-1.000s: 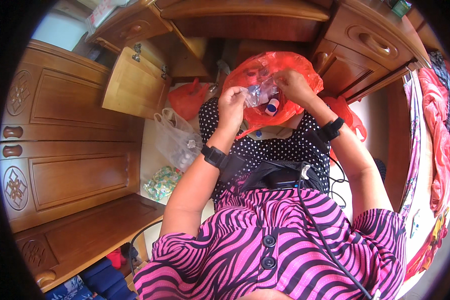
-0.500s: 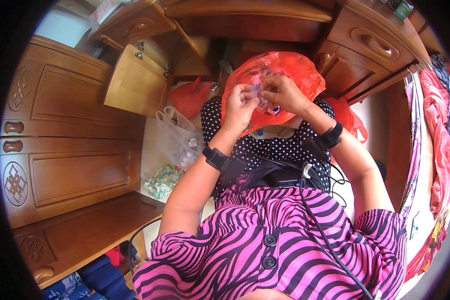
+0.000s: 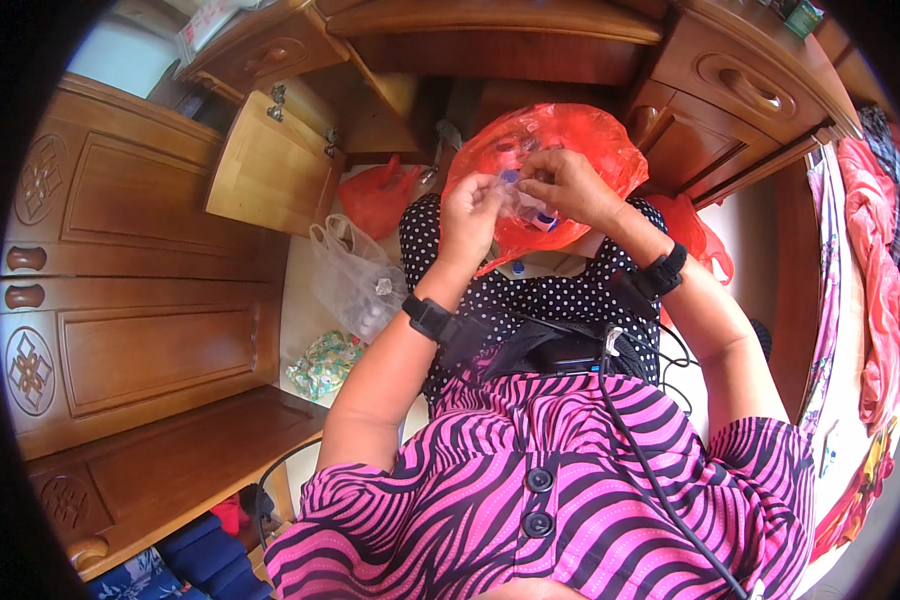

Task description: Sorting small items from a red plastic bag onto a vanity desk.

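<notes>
Packet (image 3: 520,204), clear, pinched between left hand (image 3: 471,209), right hand (image 3: 576,190).

Around the big red bag (image 3: 610,150) the left hand (image 3: 472,207) and right hand (image 3: 575,190) crowd the middle, but there's a lane at one o'clock, between the right hand and the wooden desk front (image 3: 500,45)! Watch two, where the drawer cabinet (image 3: 725,140) shuts that side, and nine, an open cabinet door (image 3: 270,170) jutting beyond a smaller red bag (image 3: 380,198). Polka-dot knees (image 3: 420,235) hem in eight and four, with a clear plastic bag (image 3: 355,285) outside the left one and black cables (image 3: 678,350) looping at five.
</notes>
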Demonstrator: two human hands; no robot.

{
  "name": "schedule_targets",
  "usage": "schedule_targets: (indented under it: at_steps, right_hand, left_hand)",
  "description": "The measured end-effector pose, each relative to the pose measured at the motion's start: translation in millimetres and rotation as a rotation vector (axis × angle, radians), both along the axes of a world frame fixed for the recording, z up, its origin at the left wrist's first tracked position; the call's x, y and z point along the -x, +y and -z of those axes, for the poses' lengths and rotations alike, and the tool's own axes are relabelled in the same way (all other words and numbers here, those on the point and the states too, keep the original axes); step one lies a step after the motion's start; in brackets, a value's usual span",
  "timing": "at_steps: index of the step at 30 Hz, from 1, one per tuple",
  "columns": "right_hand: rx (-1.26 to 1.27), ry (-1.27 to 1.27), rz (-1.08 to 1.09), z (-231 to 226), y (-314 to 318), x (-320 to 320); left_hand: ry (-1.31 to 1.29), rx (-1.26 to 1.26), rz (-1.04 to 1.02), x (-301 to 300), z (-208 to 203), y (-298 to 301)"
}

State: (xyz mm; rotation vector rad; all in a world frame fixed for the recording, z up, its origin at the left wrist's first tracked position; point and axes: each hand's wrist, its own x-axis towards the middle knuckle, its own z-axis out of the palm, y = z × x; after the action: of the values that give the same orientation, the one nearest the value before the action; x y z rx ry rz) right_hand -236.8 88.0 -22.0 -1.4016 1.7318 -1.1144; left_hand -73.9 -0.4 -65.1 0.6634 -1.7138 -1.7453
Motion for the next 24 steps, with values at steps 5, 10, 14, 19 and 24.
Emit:
schedule_targets:
  at_steps: [5, 10, 14, 19, 24]
  right_hand:
    - [0.003, 0.127, -0.012, -2.1, 0.0, 0.5]
    - [0.071, 0.068, 0.055, 2.9, 1.3, -0.5]
    - [0.002, -0.053, -0.033, 16.7, -3.9, 11.0]
    - [0.204, -0.105, -0.001, 23.9, -2.2, 0.0]
    - [0.213, 0.263, 0.188, 2.5, -1.2, -10.0]
  left_hand:
    - [-0.008, -0.086, 0.034, -6.4, 1.1, -3.1]
    - [-0.030, -0.114, 0.021, -7.1, -8.3, 4.9]
    - [0.005, -0.110, 0.121, -6.7, -10.9, 8.3]
    - [0.049, 0.218, 0.160, -10.0, -4.4, 5.6]
    - [-0.117, -0.002, 0.002, -15.2, -7.3, 6.7]
